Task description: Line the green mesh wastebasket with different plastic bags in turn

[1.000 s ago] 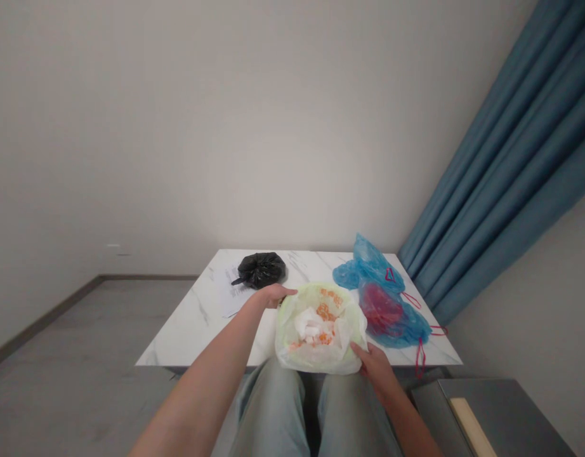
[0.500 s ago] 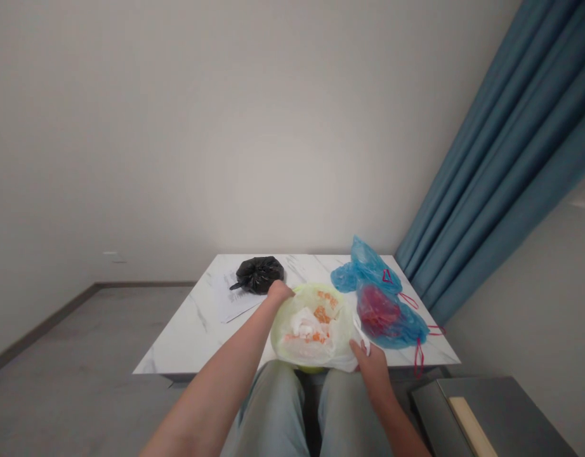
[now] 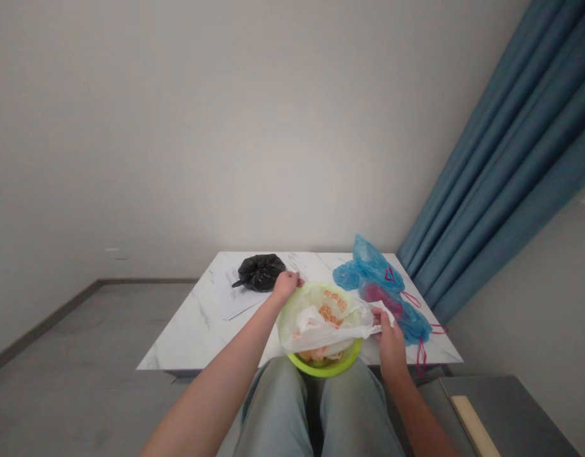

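The green bin (image 3: 327, 369) sits at the counter's (image 3: 192, 336) near edge, a bit right of its middle and right above the knees — can't tell if the counter or the lap takes the weight. Its white bag (image 3: 314, 343) is off the rim on the near side, with that edge pulled tight across the mouth toward the right.

Right hand (image 3: 389, 339) has its fingers pinched closed on a bunch of the bag, out past the bin's right side. Left hand (image 3: 286, 285) is at the far-left rim, fingers curled; can't tell if they've got bag, rim or both.

Looks like the step is working the bag off the rim. I'd steady the bin with the left and go round bit by bit — thin plastic could tear if you yank one spot, and a tilt could spill stuff.

As for containers: the bag has orange print and crumpled white stuff inside, maybe tissue. Blue bags (image 3: 371, 260) run from near the far-right corner down the right edge, something reddish showing through, red ties by the edge. A bunched black bag (image 3: 261, 273) is toward the far-left corner, partly on some papers (image 3: 230, 301); can't see inside.
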`<control>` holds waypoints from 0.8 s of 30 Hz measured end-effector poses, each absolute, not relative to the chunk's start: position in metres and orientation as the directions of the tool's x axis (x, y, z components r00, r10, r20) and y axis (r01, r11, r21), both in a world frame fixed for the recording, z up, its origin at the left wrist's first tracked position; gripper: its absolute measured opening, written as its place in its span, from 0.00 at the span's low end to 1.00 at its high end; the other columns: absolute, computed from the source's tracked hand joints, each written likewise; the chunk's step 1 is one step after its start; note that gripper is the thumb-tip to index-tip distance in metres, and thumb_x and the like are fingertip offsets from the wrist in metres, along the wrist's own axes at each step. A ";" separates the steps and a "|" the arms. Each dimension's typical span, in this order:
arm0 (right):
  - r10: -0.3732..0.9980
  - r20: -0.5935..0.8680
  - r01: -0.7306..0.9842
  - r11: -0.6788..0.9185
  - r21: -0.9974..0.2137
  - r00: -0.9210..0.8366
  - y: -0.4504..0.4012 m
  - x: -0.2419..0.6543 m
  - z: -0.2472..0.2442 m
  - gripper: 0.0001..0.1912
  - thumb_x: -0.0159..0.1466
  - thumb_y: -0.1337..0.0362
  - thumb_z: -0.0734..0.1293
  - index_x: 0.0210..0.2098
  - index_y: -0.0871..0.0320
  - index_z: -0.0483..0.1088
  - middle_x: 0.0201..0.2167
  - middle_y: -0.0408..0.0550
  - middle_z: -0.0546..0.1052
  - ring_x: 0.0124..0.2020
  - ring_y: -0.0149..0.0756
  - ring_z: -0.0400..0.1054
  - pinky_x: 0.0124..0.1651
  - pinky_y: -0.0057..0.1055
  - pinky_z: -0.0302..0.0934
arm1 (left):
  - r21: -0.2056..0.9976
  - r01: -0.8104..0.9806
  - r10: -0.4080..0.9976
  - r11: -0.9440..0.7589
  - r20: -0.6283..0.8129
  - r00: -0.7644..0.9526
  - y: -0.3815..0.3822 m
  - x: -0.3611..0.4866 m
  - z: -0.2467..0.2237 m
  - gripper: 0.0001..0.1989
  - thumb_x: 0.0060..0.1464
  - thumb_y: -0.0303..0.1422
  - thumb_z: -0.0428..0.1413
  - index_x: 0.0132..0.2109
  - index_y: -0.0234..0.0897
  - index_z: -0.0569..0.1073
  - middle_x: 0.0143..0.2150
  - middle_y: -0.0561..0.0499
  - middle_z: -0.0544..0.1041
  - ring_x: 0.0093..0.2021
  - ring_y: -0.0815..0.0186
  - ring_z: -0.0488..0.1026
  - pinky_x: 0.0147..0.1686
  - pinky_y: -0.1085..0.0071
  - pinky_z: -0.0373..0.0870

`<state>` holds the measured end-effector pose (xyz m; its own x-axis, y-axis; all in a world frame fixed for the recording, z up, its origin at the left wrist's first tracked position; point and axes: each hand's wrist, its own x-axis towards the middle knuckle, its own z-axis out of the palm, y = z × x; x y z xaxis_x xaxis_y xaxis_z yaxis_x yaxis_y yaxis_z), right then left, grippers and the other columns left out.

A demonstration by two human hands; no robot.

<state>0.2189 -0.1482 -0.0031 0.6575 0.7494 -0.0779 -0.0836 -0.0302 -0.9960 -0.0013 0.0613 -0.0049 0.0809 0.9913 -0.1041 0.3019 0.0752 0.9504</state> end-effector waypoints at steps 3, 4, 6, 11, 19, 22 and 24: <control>0.771 -0.140 -0.205 -0.012 -0.979 0.622 -0.138 0.217 -0.007 0.37 0.61 0.43 0.61 0.65 0.50 0.58 0.55 0.53 0.73 0.41 0.43 0.74 0.38 0.36 0.69 | 0.986 0.166 0.993 0.033 -0.050 0.102 0.053 0.001 -0.009 0.14 0.56 0.42 0.51 0.28 0.37 0.68 0.33 0.42 0.79 0.36 0.61 0.78 0.35 0.69 0.69; 0.781 -0.151 -0.217 -0.020 -0.976 0.606 -0.134 0.216 -0.012 0.39 0.61 0.44 0.61 0.68 0.48 0.50 0.58 0.54 0.70 0.41 0.43 0.75 0.38 0.38 0.70 | 0.991 0.130 0.994 0.017 -0.030 0.101 0.050 0.001 -0.011 0.15 0.55 0.43 0.51 0.28 0.37 0.67 0.34 0.42 0.79 0.38 0.61 0.77 0.36 0.69 0.69; 0.802 -0.147 -0.198 -0.037 -0.980 0.579 -0.127 0.216 -0.024 0.45 0.61 0.48 0.62 0.71 0.47 0.38 0.63 0.54 0.65 0.42 0.44 0.75 0.41 0.42 0.71 | 0.997 0.076 0.997 -0.019 0.013 0.080 0.046 0.000 -0.016 0.16 0.54 0.45 0.52 0.29 0.38 0.66 0.34 0.45 0.78 0.40 0.61 0.76 0.36 0.69 0.69; 0.851 0.016 0.081 -0.031 -0.996 0.525 -0.113 0.217 -0.052 0.54 0.55 0.61 0.64 0.71 0.54 0.27 0.69 0.55 0.53 0.62 0.46 0.62 0.61 0.45 0.59 | 0.992 0.046 0.993 -0.114 0.115 -0.015 0.040 -0.006 -0.026 0.18 0.53 0.48 0.53 0.27 0.39 0.62 0.26 0.54 0.67 0.33 0.66 0.68 0.35 0.71 0.65; 0.903 0.189 0.367 0.038 -0.930 0.386 -0.107 0.212 -0.056 0.49 0.52 0.65 0.63 0.71 0.62 0.43 0.68 0.58 0.56 0.68 0.49 0.52 0.67 0.50 0.46 | 0.992 0.037 0.982 -0.123 0.127 -0.141 0.039 0.000 -0.030 0.15 0.59 0.44 0.48 0.29 0.40 0.59 0.27 0.56 0.64 0.33 0.69 0.66 0.36 0.75 0.63; 0.900 0.170 0.329 0.031 -0.944 0.402 -0.105 0.215 -0.052 0.47 0.51 0.65 0.65 0.69 0.62 0.49 0.65 0.60 0.62 0.66 0.50 0.56 0.65 0.50 0.50 | 0.998 -0.001 0.982 -0.070 0.069 -0.173 0.042 0.004 -0.025 0.15 0.61 0.45 0.45 0.32 0.40 0.61 0.35 0.51 0.72 0.40 0.68 0.71 0.38 0.75 0.66; 0.885 0.185 0.284 0.063 -0.957 0.428 -0.105 0.217 -0.050 0.42 0.52 0.62 0.65 0.66 0.62 0.55 0.63 0.58 0.64 0.66 0.47 0.56 0.66 0.46 0.50 | 0.999 -0.024 0.986 -0.037 0.032 -0.163 0.043 0.002 -0.020 0.14 0.62 0.44 0.44 0.35 0.39 0.63 0.42 0.47 0.75 0.44 0.68 0.73 0.40 0.75 0.67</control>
